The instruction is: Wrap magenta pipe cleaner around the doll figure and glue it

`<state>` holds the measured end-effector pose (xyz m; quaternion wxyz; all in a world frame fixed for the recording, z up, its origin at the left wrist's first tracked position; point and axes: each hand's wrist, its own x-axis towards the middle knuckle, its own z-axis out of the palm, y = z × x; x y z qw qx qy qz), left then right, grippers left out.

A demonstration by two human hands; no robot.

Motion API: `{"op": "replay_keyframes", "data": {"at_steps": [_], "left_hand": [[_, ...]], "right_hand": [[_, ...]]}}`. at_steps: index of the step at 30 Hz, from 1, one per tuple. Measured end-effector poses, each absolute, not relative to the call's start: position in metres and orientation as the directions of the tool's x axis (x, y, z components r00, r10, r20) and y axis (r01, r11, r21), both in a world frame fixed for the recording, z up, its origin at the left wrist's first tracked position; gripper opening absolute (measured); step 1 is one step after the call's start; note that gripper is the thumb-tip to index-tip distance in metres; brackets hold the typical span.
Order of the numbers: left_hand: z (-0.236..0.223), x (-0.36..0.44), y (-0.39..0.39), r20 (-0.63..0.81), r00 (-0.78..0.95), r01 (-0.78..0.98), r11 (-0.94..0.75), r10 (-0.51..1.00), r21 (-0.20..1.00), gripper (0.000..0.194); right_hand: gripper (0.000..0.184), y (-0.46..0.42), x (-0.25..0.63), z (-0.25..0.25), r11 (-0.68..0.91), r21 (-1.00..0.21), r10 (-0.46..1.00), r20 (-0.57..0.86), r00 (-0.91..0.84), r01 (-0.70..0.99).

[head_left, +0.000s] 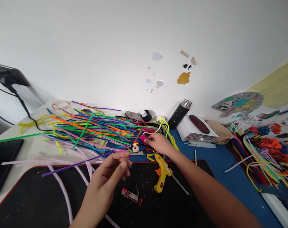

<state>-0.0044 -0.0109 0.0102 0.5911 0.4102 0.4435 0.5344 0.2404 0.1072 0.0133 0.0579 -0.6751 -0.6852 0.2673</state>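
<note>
My left hand (108,177) hovers over the black mat with its fingers loosely bent and apart, and nothing shows in it. Beyond its fingertips sits a small doll-like head (135,147) with a yellow and red top. My right hand (158,143) reaches to the back of the mat, thumb and fingers closed on a small magenta piece (143,138), whose kind I cannot make out. Below that hand lies a yellow glue gun (163,172) with a glue stick (180,184) in its rear. A pink lighter (131,195) rests on the mat.
Many coloured pipe cleaners (93,129) are heaped at the back left. A black flask (180,114) stands by a white box (193,129). A tablet (6,164) lies at the left edge. More pipe cleaners (260,155) and fuzzy flowers (269,144) spread on the right.
</note>
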Motion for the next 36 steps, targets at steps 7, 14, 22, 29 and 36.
{"op": "replay_keyframes", "data": {"at_steps": [7, 14, 22, 29, 36], "left_hand": [[0.000, -0.002, -0.007, -0.145, 0.086, -0.323, 0.166, 0.986, 0.932, 0.034], [-0.001, -0.004, -0.002, -0.150, 0.065, -0.338, 0.163, 0.987, 0.927, 0.037], [0.000, -0.002, 0.002, -0.154, 0.042, -0.324, 0.159, 0.987, 0.933, 0.040], [-0.001, -0.002, 0.004, -0.160, 0.028, -0.322, 0.160, 0.987, 0.933, 0.044], [0.001, -0.004, 0.006, -0.142, 0.034, -0.342, 0.145, 0.989, 0.929, 0.045]], "right_hand": [[0.034, 0.107, 0.236, 0.013, 0.006, -0.356, 0.957, -0.269, -0.109, 0.934], [0.034, 0.102, 0.232, 0.017, 0.022, -0.272, 0.969, -0.230, -0.087, 0.962], [0.035, 0.096, 0.233, 0.020, 0.023, -0.262, 0.977, -0.200, -0.078, 0.965], [0.030, 0.099, 0.222, 0.013, 0.008, -0.278, 0.983, -0.172, -0.058, 0.961], [0.033, 0.083, 0.223, 0.029, 0.000, -0.529, 0.991, -0.111, -0.069, 0.849]]}}
